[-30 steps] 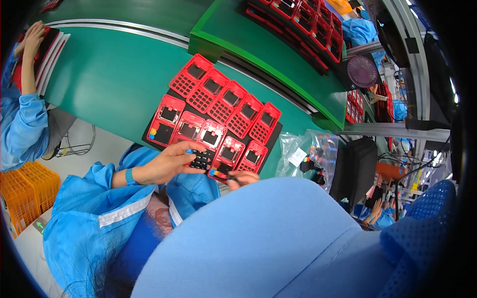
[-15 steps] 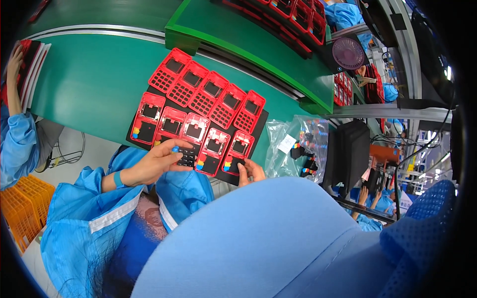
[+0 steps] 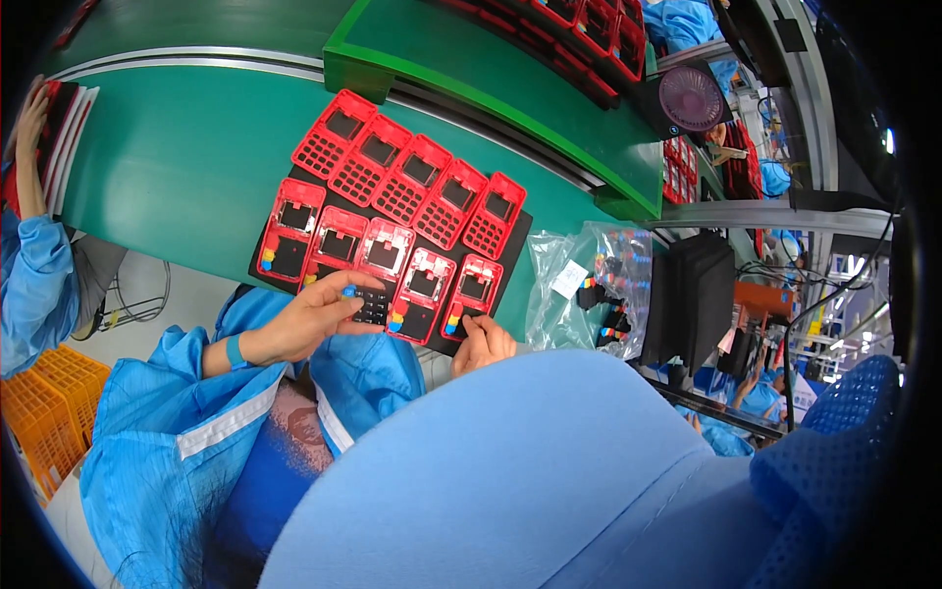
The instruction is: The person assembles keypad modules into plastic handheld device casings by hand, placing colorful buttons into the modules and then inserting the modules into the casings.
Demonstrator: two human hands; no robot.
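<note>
My left hand (image 3: 312, 319) pinches a black keypad (image 3: 372, 305) at the near edge of the black tray (image 3: 517, 239) on the green counter (image 3: 177, 177). My right hand (image 3: 481, 343), fingers curled, presses the nearest red casing (image 3: 469, 297); whether it grips anything, I cannot tell.

We see a green counter (image 3: 186, 167) with a raised green ledge (image 3: 471, 74) along its far side. On it lies a black tray (image 3: 515, 240) carrying two rows of red housings (image 3: 412, 187). Just right of the tray, clear plastic bags (image 3: 589, 285) of small parts rest on the counter.
</note>
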